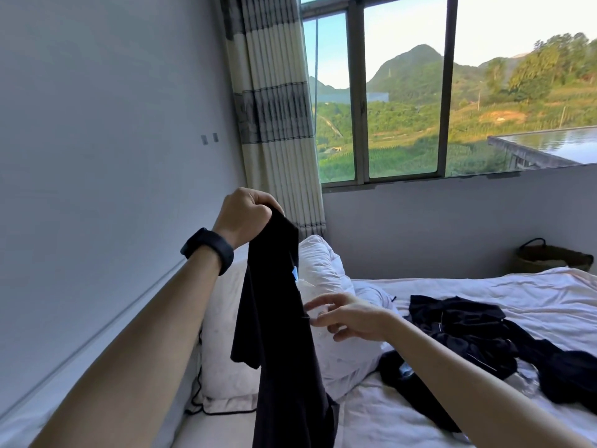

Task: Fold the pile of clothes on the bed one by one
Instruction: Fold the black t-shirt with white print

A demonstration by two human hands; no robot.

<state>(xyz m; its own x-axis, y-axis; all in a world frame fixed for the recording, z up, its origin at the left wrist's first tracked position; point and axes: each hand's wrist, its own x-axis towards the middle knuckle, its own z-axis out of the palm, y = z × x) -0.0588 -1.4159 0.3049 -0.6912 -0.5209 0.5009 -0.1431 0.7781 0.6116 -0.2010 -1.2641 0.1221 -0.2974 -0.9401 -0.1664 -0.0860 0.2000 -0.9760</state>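
Head camera looks down at two bare arms held out over a big bed with a white sheet [533, 289]. The left hand [245, 215] is up high and curled into a tight fist around the top of a long black piece of clothing [277, 318]. The black cloth hangs straight down from that fist in front of a white pillow with a dark edge [223, 334]. A black band [208, 248] sits on the left wrist. The right hand [349, 315] is lower, with its fingers spread wide and holding nothing. Its fingertips are just beside the edge of the hanging cloth, and it is hard to tell if they touch it. A messy pile of dark clothes [468, 331] lies on the sheet to the right. A striped cream and grey curtain [274, 108] hangs beside a wide window [403, 92] showing green hills. A brown woven basket [549, 257] sits behind the bed, by the wall.
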